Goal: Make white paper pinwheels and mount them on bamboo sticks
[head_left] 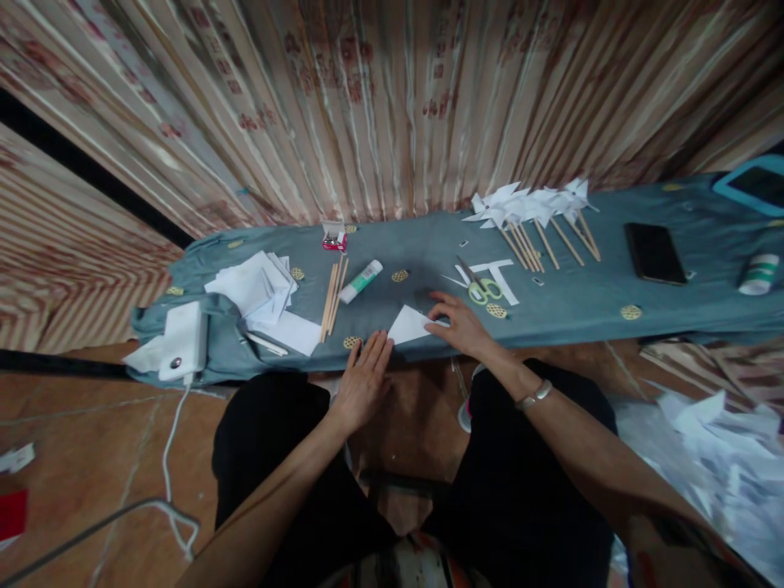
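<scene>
A white piece of paper (407,326), folded into a triangle, lies at the front edge of the cloth-covered table. My left hand (366,380) is open, fingers stretched out flat, their tips by the paper's left corner. Over the right part of the paper, my right hand (459,324) has its thumb and index finger closed on the edge, with the other fingers loosely extended. Green-handled scissors (483,290) rest on cut paper strips (505,284) beyond my right hand. A glue stick (361,282) lies beyond my left hand, beside several thin wooden sticks (334,296).
Paper pinwheels on sticks (527,206) lie at the back right, near a dark phone (655,253). Leftward are stacked paper sheets (254,286), a small red box (334,237) and a white power bank (184,339) with a cable. A bag of paper pieces (716,457) sits lower right.
</scene>
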Available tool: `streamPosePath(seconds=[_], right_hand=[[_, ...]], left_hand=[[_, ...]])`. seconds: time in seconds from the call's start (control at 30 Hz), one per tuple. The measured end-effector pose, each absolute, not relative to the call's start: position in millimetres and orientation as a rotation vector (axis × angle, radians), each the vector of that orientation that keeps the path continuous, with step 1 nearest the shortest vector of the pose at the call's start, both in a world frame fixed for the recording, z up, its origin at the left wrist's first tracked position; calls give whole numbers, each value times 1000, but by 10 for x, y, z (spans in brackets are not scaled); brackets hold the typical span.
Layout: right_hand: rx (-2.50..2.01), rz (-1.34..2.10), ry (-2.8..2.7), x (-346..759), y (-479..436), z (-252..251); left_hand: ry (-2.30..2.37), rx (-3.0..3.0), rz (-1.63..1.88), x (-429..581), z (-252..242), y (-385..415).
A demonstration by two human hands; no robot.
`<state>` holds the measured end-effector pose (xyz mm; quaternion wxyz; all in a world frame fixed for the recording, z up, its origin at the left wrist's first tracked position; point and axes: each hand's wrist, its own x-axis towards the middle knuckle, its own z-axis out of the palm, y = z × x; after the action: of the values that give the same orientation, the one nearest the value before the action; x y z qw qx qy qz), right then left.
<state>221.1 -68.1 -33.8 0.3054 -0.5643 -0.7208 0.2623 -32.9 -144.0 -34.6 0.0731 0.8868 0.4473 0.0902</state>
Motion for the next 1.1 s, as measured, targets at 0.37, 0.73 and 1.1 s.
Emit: streamPosePath(seconds=[0.37, 0.73, 1.1], right_hand=[[-1277, 1007, -1696, 1949, -562, -148], [-1284, 1091, -1616, 1941, -526, -111], [-1659, 439, -1532, 2679, -546, -78]], left_hand=[[1241, 1821, 873, -343, -86, -729], [1151, 1544, 1006, -189, -65, -423], [1200, 1450, 982, -3, -44, -305]])
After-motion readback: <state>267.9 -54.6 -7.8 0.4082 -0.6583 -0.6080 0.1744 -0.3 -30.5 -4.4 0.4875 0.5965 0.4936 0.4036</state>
